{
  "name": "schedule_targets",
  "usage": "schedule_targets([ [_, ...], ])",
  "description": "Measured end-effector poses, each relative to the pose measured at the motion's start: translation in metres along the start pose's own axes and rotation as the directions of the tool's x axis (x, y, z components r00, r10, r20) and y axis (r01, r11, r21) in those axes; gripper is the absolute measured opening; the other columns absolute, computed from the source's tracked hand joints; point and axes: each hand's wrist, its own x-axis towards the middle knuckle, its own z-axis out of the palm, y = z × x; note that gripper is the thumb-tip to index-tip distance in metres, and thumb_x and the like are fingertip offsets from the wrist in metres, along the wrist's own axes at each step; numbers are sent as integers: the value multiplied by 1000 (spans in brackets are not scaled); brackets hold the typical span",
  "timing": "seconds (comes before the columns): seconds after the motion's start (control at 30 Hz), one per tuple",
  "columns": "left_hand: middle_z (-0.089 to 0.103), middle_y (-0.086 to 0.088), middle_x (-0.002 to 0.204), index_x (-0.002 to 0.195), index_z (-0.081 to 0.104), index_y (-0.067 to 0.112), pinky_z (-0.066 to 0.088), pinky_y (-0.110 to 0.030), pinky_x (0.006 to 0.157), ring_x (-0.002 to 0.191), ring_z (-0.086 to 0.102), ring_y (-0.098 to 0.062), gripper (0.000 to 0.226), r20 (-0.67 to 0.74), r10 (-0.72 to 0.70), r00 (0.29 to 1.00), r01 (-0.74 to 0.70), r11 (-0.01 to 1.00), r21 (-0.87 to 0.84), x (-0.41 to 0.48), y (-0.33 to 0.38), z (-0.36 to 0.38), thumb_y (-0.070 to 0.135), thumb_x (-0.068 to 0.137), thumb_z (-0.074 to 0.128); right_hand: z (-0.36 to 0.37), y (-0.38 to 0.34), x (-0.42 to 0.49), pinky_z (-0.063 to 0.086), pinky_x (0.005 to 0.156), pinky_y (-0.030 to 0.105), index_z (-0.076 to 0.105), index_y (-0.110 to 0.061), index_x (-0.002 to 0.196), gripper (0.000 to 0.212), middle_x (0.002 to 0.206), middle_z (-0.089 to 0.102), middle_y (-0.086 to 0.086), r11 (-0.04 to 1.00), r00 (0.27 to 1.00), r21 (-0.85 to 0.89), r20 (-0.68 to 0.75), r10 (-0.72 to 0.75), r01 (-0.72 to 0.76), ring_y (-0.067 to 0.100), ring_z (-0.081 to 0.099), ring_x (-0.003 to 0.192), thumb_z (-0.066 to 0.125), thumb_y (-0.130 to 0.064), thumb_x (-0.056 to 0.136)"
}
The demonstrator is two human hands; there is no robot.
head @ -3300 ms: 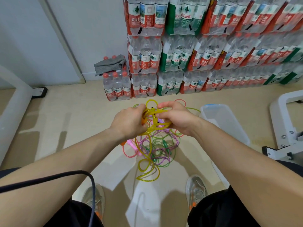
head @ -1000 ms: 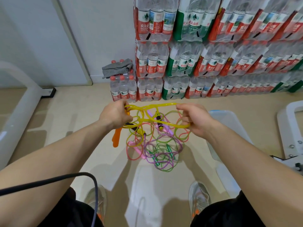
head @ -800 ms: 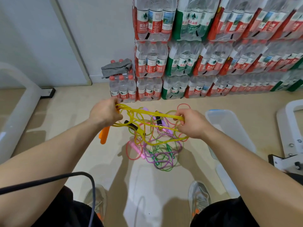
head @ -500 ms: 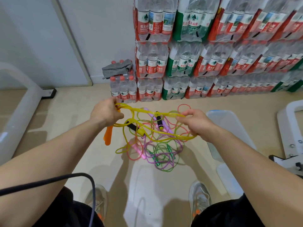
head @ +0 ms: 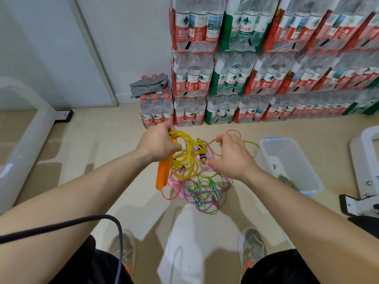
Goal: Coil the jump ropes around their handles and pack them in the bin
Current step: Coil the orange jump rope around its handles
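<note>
From my station, the left hand (head: 159,143) is clenched round the upper end of the orange handles (head: 163,175), with several loops of the yellow rope (head: 185,160) gathered under the same fingers. The right hand (head: 231,158) hovers just beside it, fingers spread and slack, grasping nothing. I can't make out whether its fingertips brush a strand, since they sit against the clutter behind.

The yellow rope is held in the air above the floor (head: 102,150), over the tangle of pink, purple and green ropes (head: 205,191) lying there. The clear bin (head: 291,160) stands near the right hand, with something small and coloured already inside.

I judge the cord light, smooth and springy: a plastic tube that holds its curl and will want to spring off the handles unless each turn is pinned down. The handles are the only stiff part, so I'd keep my grip there and feed cord with the free hand, taking it close to the handles rather than far out on a loop.

The handles' long axis hangs steeply, upper end in the fist, free end pointing down toward the floor and a little leftward. Turns should go across that axis.
</note>
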Motion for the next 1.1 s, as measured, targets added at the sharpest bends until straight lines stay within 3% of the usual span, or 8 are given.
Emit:
schedule_targets([
  [0.1,63,4,73,80,55,22,53,-35,64,74,62,-23,26,-17,1,1000,-1,1000,-16,-2,7,3,23,66,76,1,-36,-15,39,77,35,47,-25,96,20,95,47,-10,974,966,129,-205,-156,185,17,49,93,62,-35,88],
  [0.43,62,2,73,77,52,21,48,-36,60,70,59,-23,26,-45,40,998,-41,999,-10,-3,8,11,21,67,76,17,-36,-6,41,63,30,53,-21,112,18,99,63,0,878,988,457,115,100,-142,19,61,87,51,-33,98],
  [0.53,63,-2,73,81,55,17,49,-37,60,72,60,-27,25,-59,-7,998,9,1000,25,2,-5,6,20,67,74,10,-32,-6,42,66,33,67,-24,91,34,78,66,-8,965,998,258,-33,62,-51,17,60,80,52,-55,94],
  [0.63,65,-2,74,85,57,16,51,-37,63,74,61,-28,24,-78,-58,995,61,997,47,8,-16,-2,19,67,74,4,-21,-5,39,61,32,74,-29,71,41,54,51,-10,885,991,461,80,-108,59,13,48,59,55,-54,98],
  [0.73,68,-4,80,91,61,17,56,-41,71,76,64,-28,27,-107,-109,988,113,993,35,13,-23,-8,22,69,75,0,-7,-5,40,58,27,75,-17,82,34,62,54,-9,818,935,570,247,-255,73,12,45,57,56,-36,103],
  [0.9,68,-2,76,84,59,18,59,-39,68,74,67,-25,23,-76,-106,991,102,993,-55,12,-12,-4,22,70,77,12,6,-7,51,74,39,63,-24,90,13,83,74,-6,988,831,113,536,-151,107,13,60,70,56,-31,98],
  [1.0,65,0,74,80,55,20,55,-35,63,72,65,-22,23,-48,-63,997,60,996,-60,5,2,5,22,70,76,15,-4,-12,52,87,38,63,-26,99,22,91,76,-4,962,776,270,615,-142,-38,15,68,85,65,-42,84],
  [1.1,65,2,73,79,55,23,53,-33,60,69,63,-20,24,-40,-42,998,38,995,-91,-2,11,12,22,69,76,14,-15,-15,51,91,35,68,-19,89,27,90,77,1,872,817,485,529,-230,-68,16,70,90,69,-45,84],
])
